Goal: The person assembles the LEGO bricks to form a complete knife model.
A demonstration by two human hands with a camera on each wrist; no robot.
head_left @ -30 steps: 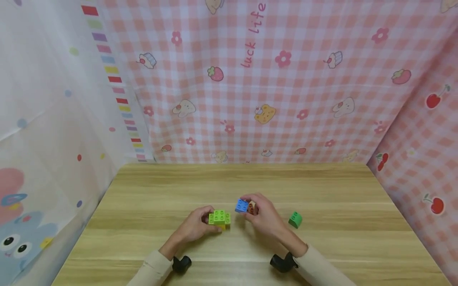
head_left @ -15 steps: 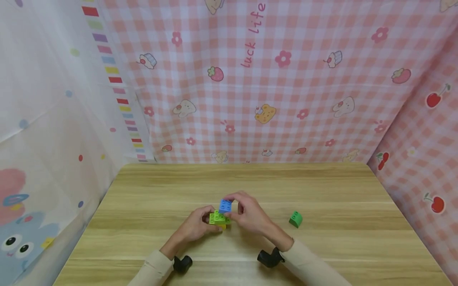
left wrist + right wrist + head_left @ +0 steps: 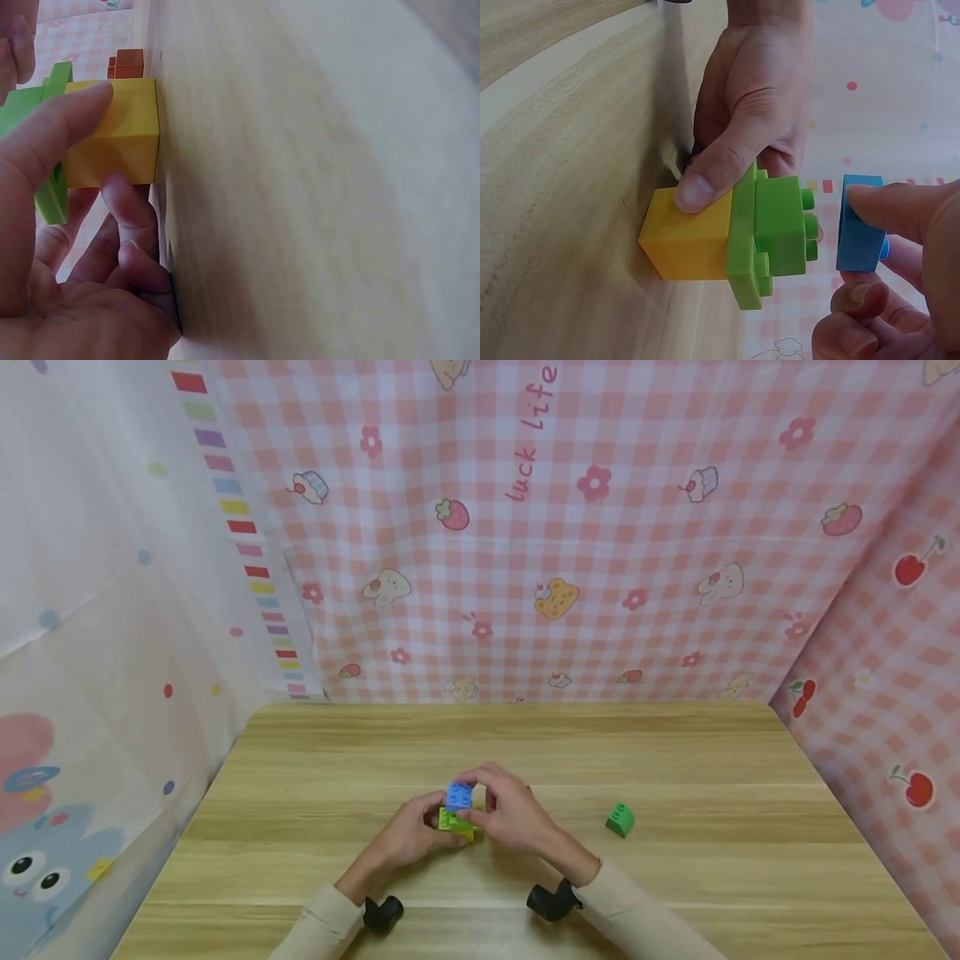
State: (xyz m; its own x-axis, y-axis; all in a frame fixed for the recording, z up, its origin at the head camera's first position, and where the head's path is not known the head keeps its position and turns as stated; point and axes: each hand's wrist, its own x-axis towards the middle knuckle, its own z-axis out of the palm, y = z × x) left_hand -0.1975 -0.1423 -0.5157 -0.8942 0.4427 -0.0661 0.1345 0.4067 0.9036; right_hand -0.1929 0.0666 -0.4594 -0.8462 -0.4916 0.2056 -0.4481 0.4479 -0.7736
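My left hand (image 3: 408,833) grips a stack standing on the table, its thumb on the yellow block (image 3: 694,244) at the bottom. On the yellow block sits a thin light-green plate (image 3: 742,259), topped by a smaller green block (image 3: 781,225) with studs. My right hand (image 3: 513,814) pinches a blue block (image 3: 861,236) between thumb and fingers. The blue block is held just above the green one, studs up; the right wrist view shows a gap between them. In the head view it covers most of the green top.
A dark-green curved block (image 3: 619,820) lies on the wooden table (image 3: 675,893) to the right. Behind the stack, the left wrist view shows an orange-brown block (image 3: 129,64), mostly hidden by my right hand in the head view. Patterned cloths (image 3: 525,552) hang behind and beside the table.
My right hand has carried the blue block leftward, from beside the orange-brown block to over the stack. The left hand has kept its hold on the stack and barely moved.
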